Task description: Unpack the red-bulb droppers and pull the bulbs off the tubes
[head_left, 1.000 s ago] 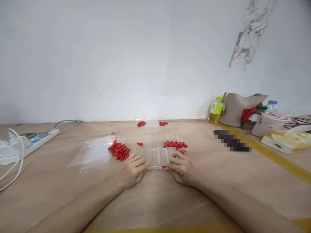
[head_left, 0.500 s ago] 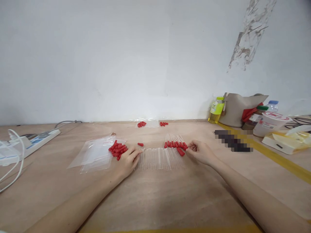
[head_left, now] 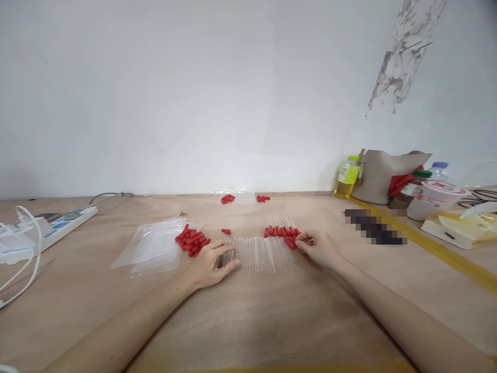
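Note:
A row of clear thin tubes (head_left: 258,254) with narrow tips lies side by side on the wooden table. At its left end is my left hand (head_left: 213,263), thumb and fingers apart, the fingertips touching or just over the outermost tubes. Behind the row, several tubes with red rubber bulbs (head_left: 276,231) on their near ends point toward the wall. My right hand (head_left: 316,248) is at the right end of these, thumb and forefinger pinched at a red bulb; its fingertips partly hide it. Loose red bulbs (head_left: 289,242) lie just left of those fingers. A heap of red bulbs (head_left: 191,240) sits behind my left hand.
Clear plastic bags (head_left: 153,248) lie left of the heap. One single bulb (head_left: 225,231) is apart from it. More bagged bulbs (head_left: 228,199) are near the wall. A power strip (head_left: 70,228) stands left; a yellow-liquid bottle (head_left: 347,178), grey bag (head_left: 375,176) and tissue pack (head_left: 458,225) stand right.
My left hand has opened from a closed grasp at the row's left end, its thumb moving nearer and apart from the fingers. My right fingers have shifted slightly toward the loose bulbs.

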A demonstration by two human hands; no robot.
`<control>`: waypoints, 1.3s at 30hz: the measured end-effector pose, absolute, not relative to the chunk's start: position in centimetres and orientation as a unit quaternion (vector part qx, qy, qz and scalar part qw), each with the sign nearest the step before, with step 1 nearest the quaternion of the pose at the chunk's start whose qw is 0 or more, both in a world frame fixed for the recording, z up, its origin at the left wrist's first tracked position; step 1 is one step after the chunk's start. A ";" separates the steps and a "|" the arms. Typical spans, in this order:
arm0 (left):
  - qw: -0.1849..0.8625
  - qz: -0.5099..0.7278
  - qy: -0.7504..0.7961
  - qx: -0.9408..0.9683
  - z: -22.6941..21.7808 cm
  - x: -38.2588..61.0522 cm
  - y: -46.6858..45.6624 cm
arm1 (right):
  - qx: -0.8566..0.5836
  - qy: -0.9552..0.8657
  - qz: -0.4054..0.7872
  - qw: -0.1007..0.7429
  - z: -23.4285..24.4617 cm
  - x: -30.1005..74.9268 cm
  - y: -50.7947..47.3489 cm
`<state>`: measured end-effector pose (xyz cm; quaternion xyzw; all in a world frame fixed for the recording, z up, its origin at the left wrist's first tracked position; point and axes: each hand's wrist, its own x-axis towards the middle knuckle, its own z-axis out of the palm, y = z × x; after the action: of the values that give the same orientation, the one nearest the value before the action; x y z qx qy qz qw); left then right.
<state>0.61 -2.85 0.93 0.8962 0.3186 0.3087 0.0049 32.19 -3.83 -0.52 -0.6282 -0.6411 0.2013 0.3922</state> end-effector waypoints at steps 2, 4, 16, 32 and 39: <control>0.006 0.283 0.294 0.913 1.4 0.0 -3.0 | -0.620 -0.640 0.214 0.401 -0.8 32.4 -3.6; 0.001 0.235 0.248 0.940 1.9 -0.8 -3.0 | -0.618 -0.645 0.202 0.403 -0.9 32.6 -3.5; -0.065 0.161 0.228 0.958 1.9 -3.1 -1.2 | -0.626 -0.656 0.137 0.398 -0.6 32.5 -3.8; -0.099 0.251 0.242 0.932 1.0 -3.0 -1.4 | -0.756 -0.624 0.027 0.193 3.7 31.2 1.1; -0.106 0.253 0.234 0.933 0.9 -2.9 -1.4 | -0.778 -0.603 0.083 0.155 3.6 30.7 3.2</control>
<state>-2.94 -1.37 0.86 0.9327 0.2343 0.2525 -0.1064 30.66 3.20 3.60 -0.7778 -0.6034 0.0832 0.1549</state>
